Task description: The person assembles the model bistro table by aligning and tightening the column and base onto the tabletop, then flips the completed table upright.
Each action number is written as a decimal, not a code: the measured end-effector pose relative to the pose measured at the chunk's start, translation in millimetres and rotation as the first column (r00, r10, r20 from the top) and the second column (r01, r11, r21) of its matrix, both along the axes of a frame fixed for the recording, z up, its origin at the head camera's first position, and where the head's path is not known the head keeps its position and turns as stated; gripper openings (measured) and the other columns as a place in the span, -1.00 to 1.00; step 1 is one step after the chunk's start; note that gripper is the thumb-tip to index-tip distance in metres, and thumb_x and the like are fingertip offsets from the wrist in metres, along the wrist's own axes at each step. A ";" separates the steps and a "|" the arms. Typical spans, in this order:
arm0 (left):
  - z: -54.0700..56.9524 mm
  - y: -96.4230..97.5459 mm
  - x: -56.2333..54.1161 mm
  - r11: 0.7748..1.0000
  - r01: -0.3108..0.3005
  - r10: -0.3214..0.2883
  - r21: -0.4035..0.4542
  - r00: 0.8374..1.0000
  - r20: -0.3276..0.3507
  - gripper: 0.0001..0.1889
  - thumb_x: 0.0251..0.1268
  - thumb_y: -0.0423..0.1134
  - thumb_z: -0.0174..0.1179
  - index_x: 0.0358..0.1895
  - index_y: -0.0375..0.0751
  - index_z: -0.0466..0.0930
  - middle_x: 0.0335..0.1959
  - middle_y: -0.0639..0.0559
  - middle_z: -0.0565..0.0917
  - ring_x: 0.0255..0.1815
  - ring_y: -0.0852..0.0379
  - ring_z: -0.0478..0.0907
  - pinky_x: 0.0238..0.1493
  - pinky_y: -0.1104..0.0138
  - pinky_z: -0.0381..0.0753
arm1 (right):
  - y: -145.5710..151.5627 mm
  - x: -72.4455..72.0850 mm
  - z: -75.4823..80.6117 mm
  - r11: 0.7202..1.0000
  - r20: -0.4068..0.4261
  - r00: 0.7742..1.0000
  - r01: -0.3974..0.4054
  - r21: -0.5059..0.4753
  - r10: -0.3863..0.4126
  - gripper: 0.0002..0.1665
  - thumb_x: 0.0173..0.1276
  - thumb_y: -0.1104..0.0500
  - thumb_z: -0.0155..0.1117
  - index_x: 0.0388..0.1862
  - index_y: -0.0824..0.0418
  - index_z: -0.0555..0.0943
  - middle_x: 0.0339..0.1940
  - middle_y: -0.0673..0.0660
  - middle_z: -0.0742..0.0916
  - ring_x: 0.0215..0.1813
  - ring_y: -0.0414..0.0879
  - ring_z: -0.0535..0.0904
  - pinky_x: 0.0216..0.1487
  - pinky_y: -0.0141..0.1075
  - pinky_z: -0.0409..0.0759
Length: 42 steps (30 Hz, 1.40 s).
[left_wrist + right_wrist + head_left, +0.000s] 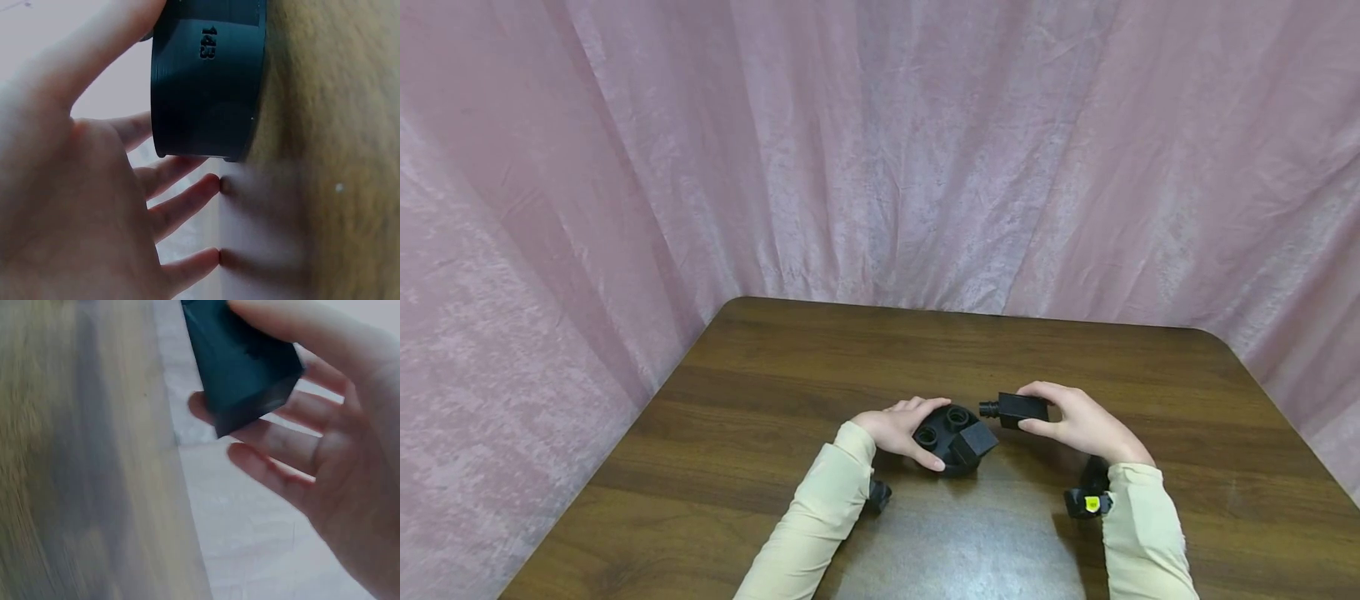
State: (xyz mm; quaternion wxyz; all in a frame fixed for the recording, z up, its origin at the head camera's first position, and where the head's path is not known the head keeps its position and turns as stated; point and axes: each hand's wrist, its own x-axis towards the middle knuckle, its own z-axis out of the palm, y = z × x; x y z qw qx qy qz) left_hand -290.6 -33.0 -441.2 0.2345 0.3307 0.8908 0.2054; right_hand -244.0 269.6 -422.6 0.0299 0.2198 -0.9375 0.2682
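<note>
"Black, that round base (942, 444) just below and right of centre in the head view. Which hand has it?"

"The left hand (901, 430): thumb and fingers are clamped round its rim, on the wood-grained table (850, 358)."

"Does the left wrist view add anything?"

"Yes, the number 143 (208, 42) on the smooth, curved side wall, plus fingertips touching the tabletop. Only the head view shows the two ringed round sockets (957, 417) and the angular block (978, 438) on top."

"And the right hand (1078, 423)?"

"It pinches a black box (1022, 408) between thumb and fingers, just right of the base and apart from it. The head view shows its ribbed stub (988, 409) pointing left; the right wrist view, its flat, four-cornered end."

"Behind?"

"Pink, crushed-looking curtain (880, 167) across the upper frame."
</note>
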 end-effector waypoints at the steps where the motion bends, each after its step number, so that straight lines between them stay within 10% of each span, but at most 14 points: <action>1: 0.3 0.0 -0.1 1.000 0.001 -0.001 -0.002 1.000 0.004 0.02 0.06 0.15 0.39 0.54 0.14 -0.06 0.43 -0.02 0.25 0.46 -0.01 0.18 0.42 0.07 0.23 | -2.9 -0.9 -0.4 1.000 -0.017 1.000 -0.002 -0.009 0.001 -0.55 0.26 -0.04 0.38 0.11 0.05 0.59 -0.06 -0.03 0.72 -0.07 -0.18 0.59 -0.03 -0.10 0.54; 29: 0.7 0.3 -1.0 1.000 0.001 -0.001 -0.015 1.000 0.011 0.01 0.06 0.18 0.37 0.54 0.17 -0.05 0.42 0.01 0.25 0.44 0.00 0.19 0.40 0.07 0.26 | -60.5 -11.3 -7.6 0.980 -0.344 0.939 -0.078 -0.184 0.010 -0.44 0.13 0.20 0.49 0.13 0.11 0.56 -0.12 0.01 0.65 -0.20 -0.25 0.53 -0.26 -0.37 0.53; 42: 0.7 -0.2 -1.1 0.999 -0.018 0.018 -0.046 1.000 0.002 0.03 0.06 0.21 0.36 0.55 0.12 -0.07 0.45 0.00 0.24 0.47 0.01 0.18 0.42 0.09 0.24 | -67.2 -12.6 -11.0 0.974 -0.334 0.940 -0.140 -0.180 0.073 -0.45 0.17 0.32 0.43 0.16 0.18 0.55 0.03 0.09 0.62 0.00 -0.06 0.61 -0.04 -0.14 0.64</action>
